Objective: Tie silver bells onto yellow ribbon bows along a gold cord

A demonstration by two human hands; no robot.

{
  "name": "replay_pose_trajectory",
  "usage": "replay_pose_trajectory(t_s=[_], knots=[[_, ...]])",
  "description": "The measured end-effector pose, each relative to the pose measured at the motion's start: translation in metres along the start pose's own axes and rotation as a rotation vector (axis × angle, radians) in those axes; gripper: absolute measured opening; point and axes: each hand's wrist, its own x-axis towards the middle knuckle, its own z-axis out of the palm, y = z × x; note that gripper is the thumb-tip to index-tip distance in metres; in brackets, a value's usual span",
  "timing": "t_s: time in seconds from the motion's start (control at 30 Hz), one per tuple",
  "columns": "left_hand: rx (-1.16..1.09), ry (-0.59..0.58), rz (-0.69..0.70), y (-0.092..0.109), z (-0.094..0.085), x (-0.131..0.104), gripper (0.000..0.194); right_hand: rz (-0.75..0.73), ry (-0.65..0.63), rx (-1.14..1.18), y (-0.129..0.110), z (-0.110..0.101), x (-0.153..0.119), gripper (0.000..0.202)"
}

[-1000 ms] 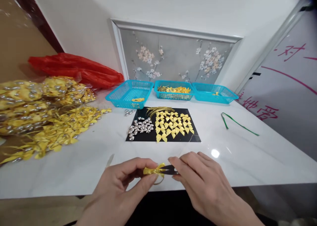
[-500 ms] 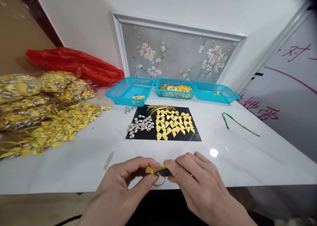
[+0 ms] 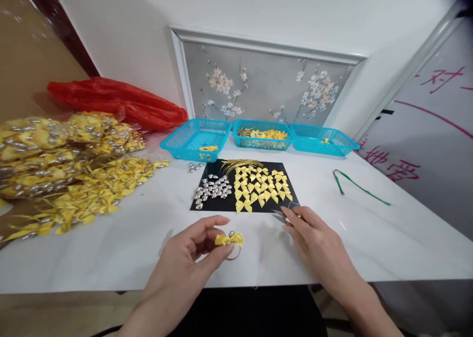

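My left hand (image 3: pixel 194 253) pinches a yellow ribbon bow (image 3: pixel 222 240) between thumb and fingers, over the front of the white table. A silver bead (image 3: pixel 231 234) sits at the bow's middle, and a thin gold loop hangs below it. Near the front right corner of a black mat (image 3: pixel 218 210), my right hand (image 3: pixel 318 243) closes around a small pointed metal tool (image 3: pixel 280 216); most of it is hidden by the fingers, so its kind is unclear. Rows of yellow bows (image 3: pixel 254 186), silver beads (image 3: pixel 214 186) and gold cords (image 3: pixel 238 164) lie on the mat.
Three blue baskets (image 3: pixel 177 150) stand along the wall, the middle one with yellow pieces. To the left are a heap of beaded yellow bows (image 3: pixel 96 189), bagged ones (image 3: pixel 33 140) and a red plastic bag (image 3: pixel 121 103). A green tie (image 3: pixel 360 189) lies at the right.
My hands have come apart. The right hand moved right and forward to the mat's corner with the tool, while the left stays with the bow, whose bead now shows.
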Motion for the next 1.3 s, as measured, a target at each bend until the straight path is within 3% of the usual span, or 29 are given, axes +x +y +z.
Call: replay_pose_trajectory(t_s=[0.1, 0.2, 0.33, 0.4, 0.5, 0.63, 0.73, 0.87, 1.0, 1.07, 1.13, 1.23, 1.3], knots=[[-0.022, -0.043, -0.003, -0.001, -0.004, 0.000, 0.020, 0.041, -0.022, 0.002, 0.024, 0.007, -0.006, 0.034], [0.014, -0.055, -0.002, 0.005, -0.003, -0.002, 0.014, 0.070, -0.010, 0.042, 0.024, 0.005, -0.004, 0.032], [0.057, -0.047, 0.005, 0.018, 0.005, -0.004, 0.016, 0.065, 0.008, 0.230, -0.021, -0.012, 0.008, 0.024], [0.069, -0.037, 0.025, 0.021, 0.009, -0.005, 0.016, 0.073, -0.062, 0.627, -0.050, -0.019, 0.016, 0.018], [0.161, 0.045, 0.095, 0.016, 0.011, -0.006, 0.014, 0.097, -0.153, 0.821, -0.080, -0.022, 0.024, 0.011], [0.323, 0.173, 0.205, 0.002, 0.005, -0.007, 0.020, 0.061, -0.062, 0.836, -0.088, -0.010, 0.026, 0.017], [0.293, 0.141, 0.272, 0.002, -0.001, -0.008, 0.028, 0.038, -0.018, 0.839, -0.086, -0.005, 0.026, 0.015], [0.305, 0.105, 0.385, 0.016, -0.002, -0.007, 0.006, 0.017, 0.010, 0.809, -0.089, -0.004, 0.026, 0.016], [0.387, 0.120, 0.467, 0.016, 0.002, -0.006, 0.009, 0.015, 0.074, 0.737, -0.098, -0.001, 0.023, 0.018], [0.349, 0.136, 0.441, 0.010, 0.004, -0.007, 0.007, 0.012, 0.124, 0.751, -0.101, 0.002, 0.023, 0.017], [0.244, 0.120, 0.317, 0.007, 0.004, -0.009, 0.006, 0.010, 0.169, 0.800, -0.102, 0.003, 0.023, 0.017], [0.063, 0.035, 0.044, 0.011, 0.001, -0.012, 0.035, 0.090, 0.179, 0.932, -0.098, -0.001, 0.027, 0.017], [-0.021, 0.021, -0.029, 0.017, -0.001, -0.013, 0.047, 0.183, 0.111, 1.093, -0.094, -0.005, 0.031, 0.017]])
